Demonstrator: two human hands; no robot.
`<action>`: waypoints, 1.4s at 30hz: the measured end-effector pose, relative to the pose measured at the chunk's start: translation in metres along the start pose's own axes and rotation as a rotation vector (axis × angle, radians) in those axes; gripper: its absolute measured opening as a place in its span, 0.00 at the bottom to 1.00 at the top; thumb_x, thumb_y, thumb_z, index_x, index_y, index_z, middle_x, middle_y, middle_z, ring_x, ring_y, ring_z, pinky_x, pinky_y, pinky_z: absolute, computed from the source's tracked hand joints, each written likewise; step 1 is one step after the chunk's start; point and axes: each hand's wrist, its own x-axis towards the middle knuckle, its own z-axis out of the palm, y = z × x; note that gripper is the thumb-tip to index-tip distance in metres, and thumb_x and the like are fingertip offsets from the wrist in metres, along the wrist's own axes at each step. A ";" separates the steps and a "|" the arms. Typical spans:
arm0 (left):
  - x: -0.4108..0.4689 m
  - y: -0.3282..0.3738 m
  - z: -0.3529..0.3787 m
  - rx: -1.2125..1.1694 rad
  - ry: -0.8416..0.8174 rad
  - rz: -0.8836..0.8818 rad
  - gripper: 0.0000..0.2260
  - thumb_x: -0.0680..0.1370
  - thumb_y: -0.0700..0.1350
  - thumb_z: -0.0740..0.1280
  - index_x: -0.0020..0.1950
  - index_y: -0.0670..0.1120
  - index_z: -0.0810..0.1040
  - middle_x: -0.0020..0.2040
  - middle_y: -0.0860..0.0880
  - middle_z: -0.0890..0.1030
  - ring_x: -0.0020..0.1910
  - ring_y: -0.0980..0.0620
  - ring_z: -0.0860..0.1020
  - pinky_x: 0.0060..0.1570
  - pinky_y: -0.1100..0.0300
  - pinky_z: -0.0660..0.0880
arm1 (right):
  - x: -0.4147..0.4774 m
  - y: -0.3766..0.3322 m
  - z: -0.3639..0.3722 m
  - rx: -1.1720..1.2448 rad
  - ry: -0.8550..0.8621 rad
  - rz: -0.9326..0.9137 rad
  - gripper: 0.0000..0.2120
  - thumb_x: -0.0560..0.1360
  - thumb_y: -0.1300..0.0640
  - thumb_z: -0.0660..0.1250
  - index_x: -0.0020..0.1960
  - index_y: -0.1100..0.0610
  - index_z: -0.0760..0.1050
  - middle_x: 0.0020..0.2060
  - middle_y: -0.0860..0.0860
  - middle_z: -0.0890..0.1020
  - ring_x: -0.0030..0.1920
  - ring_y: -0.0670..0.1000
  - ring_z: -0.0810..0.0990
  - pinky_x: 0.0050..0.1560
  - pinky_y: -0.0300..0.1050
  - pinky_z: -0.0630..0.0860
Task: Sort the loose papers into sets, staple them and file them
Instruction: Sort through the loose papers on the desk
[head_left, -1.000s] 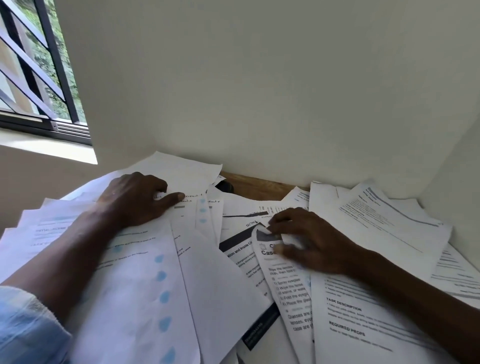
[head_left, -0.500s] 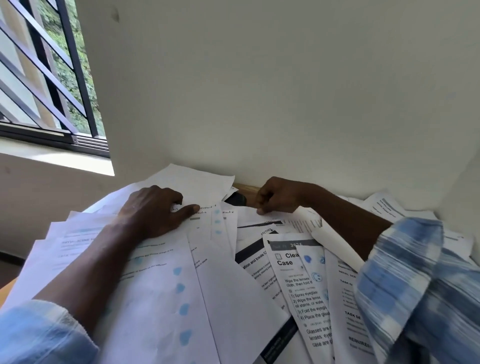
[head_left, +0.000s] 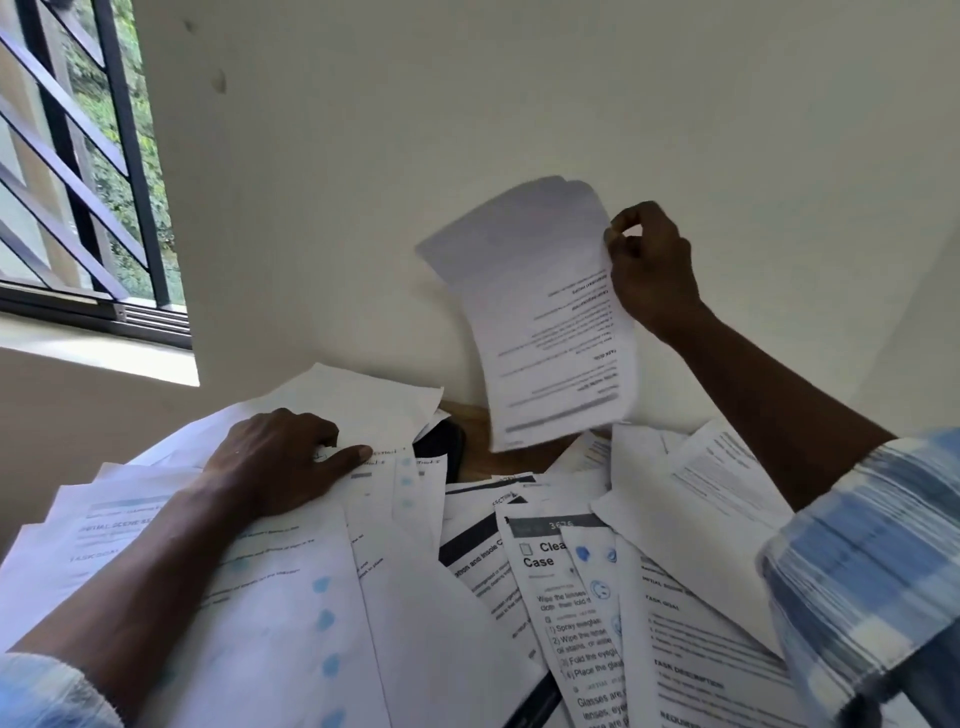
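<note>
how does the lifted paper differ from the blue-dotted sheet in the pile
The lifted paper hangs pinched at its edge by the right hand; the blue-dotted sheet lies flat in the pile. The lifted paper's text is upside down, the blue-dotted sheet's upright. Both are white printed pages.

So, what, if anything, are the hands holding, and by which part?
Right hand pinches the lifted paper at its upper right edge; left hand rests on the pile.

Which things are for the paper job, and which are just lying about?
For the job: lifted white printed paper pinched by the right hand; messy pile of white printed papers under the left hand.
Just there: brown wooden desk; dark-barred window; half-hidden black thing, too covered to name.
</note>
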 end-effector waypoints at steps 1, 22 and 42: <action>0.000 0.001 0.000 0.003 -0.004 -0.003 0.27 0.76 0.75 0.54 0.41 0.53 0.77 0.36 0.55 0.78 0.41 0.49 0.74 0.44 0.54 0.74 | -0.001 -0.003 -0.003 0.027 0.046 0.005 0.05 0.83 0.55 0.62 0.55 0.55 0.73 0.32 0.48 0.78 0.32 0.48 0.76 0.38 0.44 0.70; -0.001 0.001 -0.003 -0.030 0.013 0.009 0.27 0.77 0.73 0.58 0.38 0.51 0.75 0.33 0.55 0.74 0.40 0.48 0.73 0.43 0.54 0.73 | -0.065 0.019 0.009 0.406 0.106 0.056 0.01 0.83 0.56 0.64 0.54 0.52 0.72 0.32 0.40 0.81 0.34 0.44 0.76 0.41 0.44 0.71; 0.030 0.083 -0.058 -0.180 0.058 0.212 0.31 0.64 0.78 0.70 0.49 0.52 0.80 0.36 0.54 0.76 0.41 0.48 0.73 0.41 0.55 0.67 | -0.131 0.079 -0.029 0.255 0.458 0.560 0.22 0.78 0.67 0.58 0.54 0.39 0.74 0.39 0.47 0.77 0.36 0.42 0.75 0.48 0.41 0.73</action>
